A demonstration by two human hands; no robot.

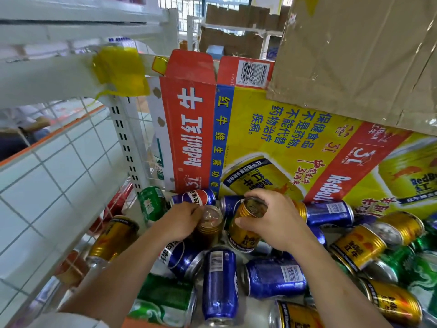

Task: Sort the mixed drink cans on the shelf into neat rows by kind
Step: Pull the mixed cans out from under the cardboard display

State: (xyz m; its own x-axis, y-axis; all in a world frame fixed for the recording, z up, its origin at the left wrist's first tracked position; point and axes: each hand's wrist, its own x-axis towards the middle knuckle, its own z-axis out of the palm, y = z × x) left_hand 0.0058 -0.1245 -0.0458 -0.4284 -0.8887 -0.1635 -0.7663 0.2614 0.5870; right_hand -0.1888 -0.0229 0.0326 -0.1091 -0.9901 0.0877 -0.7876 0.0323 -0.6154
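Head view puts us barely started. Nearest, at six o'clock, blue cans (220, 285) and a green can (165, 301) lie on their sides, with gold cans (390, 301) at four o'clock. The kinds are mixed and we see no row formed. Beyond them, mid-frame, our left hand (183, 221) curls round the top of an upright brownish can (210, 224), which is blurred. Our right hand (276, 223) wraps a tilted gold can (244, 230) just beside it. We judge these two may seed a first row. Farthest, at twelve o'clock, a Red Bull carton (283, 143) stands behind the heap on the shelf (123, 138).
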